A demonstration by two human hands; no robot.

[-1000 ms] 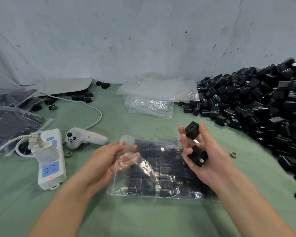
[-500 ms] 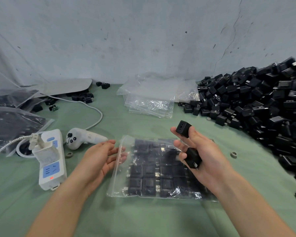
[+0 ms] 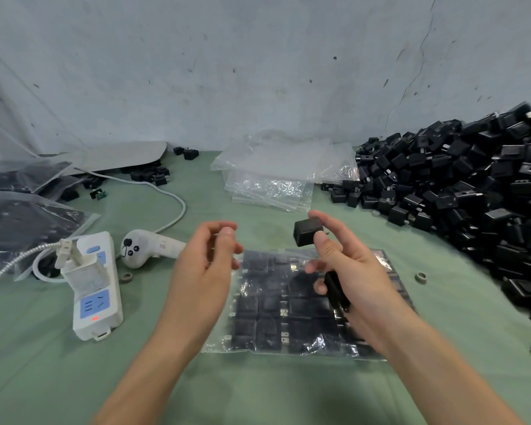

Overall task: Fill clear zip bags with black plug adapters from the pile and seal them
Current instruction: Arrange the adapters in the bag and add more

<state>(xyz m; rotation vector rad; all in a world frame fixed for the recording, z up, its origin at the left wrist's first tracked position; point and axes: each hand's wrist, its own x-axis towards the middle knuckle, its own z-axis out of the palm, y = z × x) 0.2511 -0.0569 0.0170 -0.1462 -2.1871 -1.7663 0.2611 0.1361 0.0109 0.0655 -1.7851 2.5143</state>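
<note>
A clear zip bag (image 3: 276,314) lies flat on the green cloth, packed with rows of black plug adapters. My right hand (image 3: 353,271) hovers over its right half. It pinches one black adapter (image 3: 308,232) between thumb and forefinger and grips a second adapter (image 3: 334,291) under its curled lower fingers. My left hand (image 3: 204,265) is raised over the bag's left edge with fingers loosely curled, thumb near the forefinger, and nothing visible between them. The big pile of black adapters (image 3: 472,194) fills the right side.
A stack of empty clear bags (image 3: 273,182) lies at the back centre. On the left are a white power strip (image 3: 95,289) with a charger plugged in, a white controller (image 3: 147,246), a cable and filled bags (image 3: 19,222). A small ring (image 3: 421,276) lies right of the bag.
My left hand let go of the bag's lifted mouth; the bag settled flat. That hand then rose with curled fingers. My right hand moved left over the bag, still holding both adapters.
</note>
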